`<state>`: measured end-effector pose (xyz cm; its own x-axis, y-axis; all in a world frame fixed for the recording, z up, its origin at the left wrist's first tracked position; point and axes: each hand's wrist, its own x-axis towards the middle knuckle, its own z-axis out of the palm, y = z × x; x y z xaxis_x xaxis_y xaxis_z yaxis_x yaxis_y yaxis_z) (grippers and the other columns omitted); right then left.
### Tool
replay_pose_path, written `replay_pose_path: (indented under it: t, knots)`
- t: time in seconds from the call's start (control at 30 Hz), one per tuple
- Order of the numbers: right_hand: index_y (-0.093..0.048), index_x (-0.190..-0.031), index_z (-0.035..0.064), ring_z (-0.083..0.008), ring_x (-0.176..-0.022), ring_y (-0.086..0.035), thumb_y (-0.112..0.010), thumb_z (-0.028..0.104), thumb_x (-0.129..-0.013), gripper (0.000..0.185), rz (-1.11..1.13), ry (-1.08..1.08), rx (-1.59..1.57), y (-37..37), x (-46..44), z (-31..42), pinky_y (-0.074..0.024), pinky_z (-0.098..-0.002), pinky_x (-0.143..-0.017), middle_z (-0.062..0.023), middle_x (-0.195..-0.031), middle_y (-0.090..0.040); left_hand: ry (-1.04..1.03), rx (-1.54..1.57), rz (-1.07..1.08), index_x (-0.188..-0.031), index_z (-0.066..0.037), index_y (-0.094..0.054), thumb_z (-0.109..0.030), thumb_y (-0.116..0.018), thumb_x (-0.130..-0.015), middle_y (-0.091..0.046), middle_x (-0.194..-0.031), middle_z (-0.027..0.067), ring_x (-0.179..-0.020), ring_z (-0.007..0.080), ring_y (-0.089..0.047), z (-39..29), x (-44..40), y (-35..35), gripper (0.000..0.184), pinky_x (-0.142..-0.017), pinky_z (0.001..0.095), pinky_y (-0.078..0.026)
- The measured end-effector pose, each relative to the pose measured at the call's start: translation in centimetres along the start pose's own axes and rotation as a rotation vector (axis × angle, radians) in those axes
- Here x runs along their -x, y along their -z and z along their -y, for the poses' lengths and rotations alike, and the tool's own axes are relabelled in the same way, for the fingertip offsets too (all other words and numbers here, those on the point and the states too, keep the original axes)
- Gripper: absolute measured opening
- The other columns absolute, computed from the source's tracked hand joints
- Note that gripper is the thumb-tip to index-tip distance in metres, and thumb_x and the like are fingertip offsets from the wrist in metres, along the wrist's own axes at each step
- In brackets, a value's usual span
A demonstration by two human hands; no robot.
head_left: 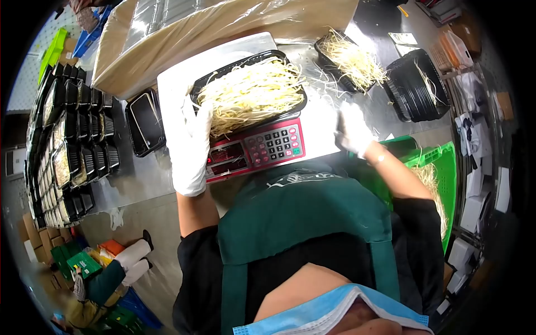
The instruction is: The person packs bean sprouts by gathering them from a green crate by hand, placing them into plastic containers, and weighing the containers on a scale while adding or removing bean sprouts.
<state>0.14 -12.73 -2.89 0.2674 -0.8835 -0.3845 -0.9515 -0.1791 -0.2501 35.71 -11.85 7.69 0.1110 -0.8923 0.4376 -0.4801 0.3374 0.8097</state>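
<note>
A black plastic tray (306, 103) heaped with pale bean sprouts (251, 92) rests tilted on a digital scale with a red keypad panel (273, 144). My left hand (192, 134), in a white glove, grips the tray's left end, with the thumb by the near corner. My right hand (354, 131), also gloved, is off the tray to its right, fingers apart and holding nothing that I can see; glare washes out its detail. Loose sprouts lie on the bright surface just beyond it. A smaller black tray (329, 64) piled with sprouts stands farther back.
Nested black trays (416, 86) lie at right, above a green crate (449, 184) holding sprouts. An unfilled black tray (146, 123) sits left of the scale, beside tall stacks of filled trays (70, 137). A plastic-lined box (123, 58) borders the back. Another person (106, 285) is at lower left.
</note>
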Motion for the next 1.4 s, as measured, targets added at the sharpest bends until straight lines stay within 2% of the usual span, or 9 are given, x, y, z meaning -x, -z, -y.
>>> replay_pose_path:
  t: [0.1,0.23,0.3,0.53,0.7,0.9,0.97,1.23,1.4]
  knots:
    - [-0.038,-0.134,-0.0061,-0.0403,-0.121,-0.046,-0.064,0.021,-0.082,0.064,-0.705,0.340,-0.097,-3.8,-6.6,0.8,-0.0352,-0.0416,-0.106,-0.0279,-0.130,-0.047,-0.087,-0.142,0.020,-0.119,-0.001,-0.059,-0.010,-0.060,-0.086,-0.057,-0.117,0.0145,-0.108,0.0257,-0.054,0.9,-0.9,-1.3,0.034,-0.096,0.0351,-0.040]
    - [-0.044,-0.132,-0.0004,-0.0384,-0.099,-0.059,-0.067,0.037,-0.080,0.068,-0.811,0.174,-0.214,-0.3,-9.6,0.8,-0.0470,-0.0414,-0.090,-0.0225,-0.111,-0.059,-0.284,-0.397,0.096,-0.119,0.004,-0.057,0.004,-0.054,-0.073,-0.056,-0.117,0.0192,-0.111,0.0305,-0.053,0.4,-2.6,-0.6,0.047,-0.097,0.0358,-0.040]
    - [-0.041,-0.139,0.0104,-0.0343,-0.122,-0.044,-0.058,0.067,-0.073,0.088,-0.646,-0.096,-0.035,-2.1,-11.5,1.3,-0.0321,-0.0513,-0.101,-0.0166,-0.129,-0.050,-0.127,-0.224,0.172,-0.126,0.007,-0.048,0.005,-0.051,-0.067,-0.053,-0.124,0.0205,-0.120,0.0304,-0.050,1.4,-2.9,-0.6,0.059,-0.103,0.0345,-0.037]
    - [-0.060,-0.107,0.0125,-0.0336,-0.088,-0.057,-0.059,0.040,-0.079,0.039,-0.524,0.393,-0.199,-3.2,-12.4,4.6,-0.0471,-0.0437,-0.076,-0.0160,-0.091,-0.058,0.211,0.741,-0.085,-0.127,0.011,-0.043,-0.005,-0.055,-0.069,-0.054,-0.126,0.0217,-0.122,0.0280,-0.052,1.5,-3.2,-0.5,0.061,-0.107,0.0340,-0.034]
    - [-0.060,-0.097,0.0056,-0.0346,-0.093,-0.059,-0.051,0.030,-0.089,0.027,-0.460,0.264,0.182,0.8,-11.9,1.8,-0.0508,-0.0405,-0.078,-0.0149,-0.096,-0.061,0.320,0.131,0.022,-0.110,0.003,-0.063,-0.003,-0.059,-0.078,-0.064,-0.109,0.0107,-0.101,0.0241,-0.059,-0.7,-3.3,-2.5,0.033,-0.091,0.0317,-0.043]
    - [-0.064,-0.112,0.0067,-0.0193,-0.097,-0.061,-0.061,0.033,-0.091,0.034,-1.152,-0.015,-0.190,18.9,1.0,-6.2,-0.0469,-0.0315,-0.088,-0.0074,-0.106,-0.066,-0.773,-0.658,0.357,-0.115,0.003,-0.061,0.002,-0.061,-0.066,-0.059,-0.121,0.0121,-0.112,0.0249,-0.054,2.9,-2.2,1.6,0.049,-0.100,0.0338,-0.039]
    - [-0.065,-0.112,0.0071,-0.0149,-0.087,-0.064,-0.059,0.031,-0.093,0.031,-1.189,-0.240,-0.623,21.8,3.4,-12.3,-0.0490,-0.0230,-0.083,-0.0034,-0.099,-0.067,-0.033,-0.200,0.308,-0.127,0.004,-0.052,0.005,-0.056,-0.061,-0.054,-0.129,0.0155,-0.127,0.0261,-0.045,-0.4,-2.8,2.2,0.066,-0.111,0.0350,-0.028]
    - [-0.053,-0.129,0.0023,-0.0207,-0.121,-0.052,-0.054,0.013,-0.092,0.039,-0.684,-0.327,0.053,22.0,5.9,-21.4,-0.0383,-0.0308,-0.103,-0.0122,-0.129,-0.057,0.271,0.583,-0.076,-0.120,0.004,-0.057,-0.010,-0.059,-0.086,-0.064,-0.113,0.0196,-0.112,0.0316,-0.058,2.5,-3.2,2.2,0.036,-0.104,0.0401,-0.040]
    - [-0.053,-0.128,-0.0029,-0.0242,-0.123,-0.051,-0.049,0.025,-0.094,0.044,-0.618,0.554,-0.725,12.7,1.1,-3.1,-0.0359,-0.0347,-0.106,-0.0141,-0.131,-0.055,0.208,0.648,0.040,-0.128,-0.004,-0.055,-0.035,-0.046,-0.096,-0.053,-0.130,0.0203,-0.125,0.0281,-0.047,2.8,-1.7,2.1,0.045,-0.109,0.0376,-0.030]
